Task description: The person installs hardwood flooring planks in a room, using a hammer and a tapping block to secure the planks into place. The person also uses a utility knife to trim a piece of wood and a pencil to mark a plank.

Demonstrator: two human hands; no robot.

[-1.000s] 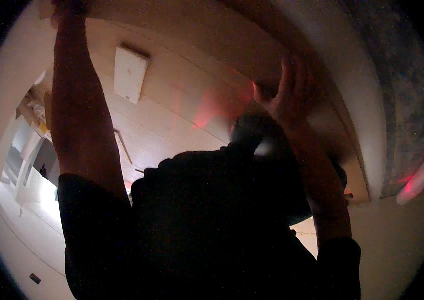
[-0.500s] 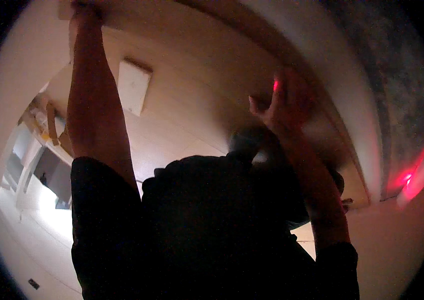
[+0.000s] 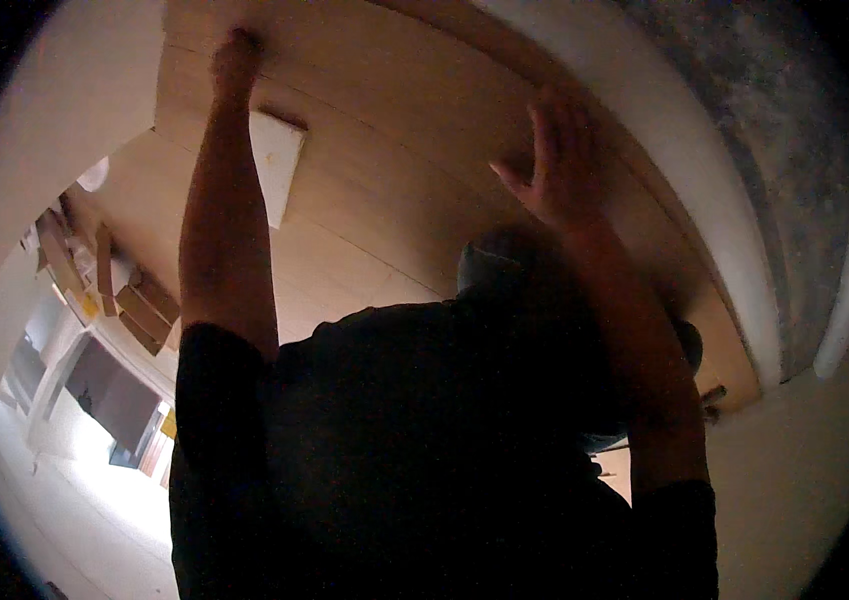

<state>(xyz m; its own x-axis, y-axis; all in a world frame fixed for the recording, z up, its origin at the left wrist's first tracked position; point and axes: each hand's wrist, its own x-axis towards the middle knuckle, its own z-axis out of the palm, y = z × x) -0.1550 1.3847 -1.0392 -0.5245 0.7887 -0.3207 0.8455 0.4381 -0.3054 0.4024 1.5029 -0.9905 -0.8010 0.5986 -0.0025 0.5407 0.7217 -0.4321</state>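
My left hand (image 3: 234,68) is closed in a fist low over the wood-plank floor (image 3: 374,170) at the upper left. Something dark shows at its fingertips, too dim to name. Close by its wrist, partly behind my forearm, lies a white rectangular slab (image 3: 281,165). My right hand (image 3: 562,165) rests open near the brown strip (image 3: 644,170) edging the planks, its thumb held apart and its fingers stretched forward. No object shows in that hand.
A white band and a mottled grey surface (image 3: 774,130) run beyond the strip on the right. A white tube-like piece (image 3: 847,300) stands there. Small dark items (image 3: 712,402) lie beside my right forearm. Cardboard pieces (image 3: 142,315) are piled at left, near a bright opening.
My left hand has shifted right and nearer, away from the upper-left corner. My right hand has slid slightly forward with its fingers straighter. The red light on it and at far right is gone.
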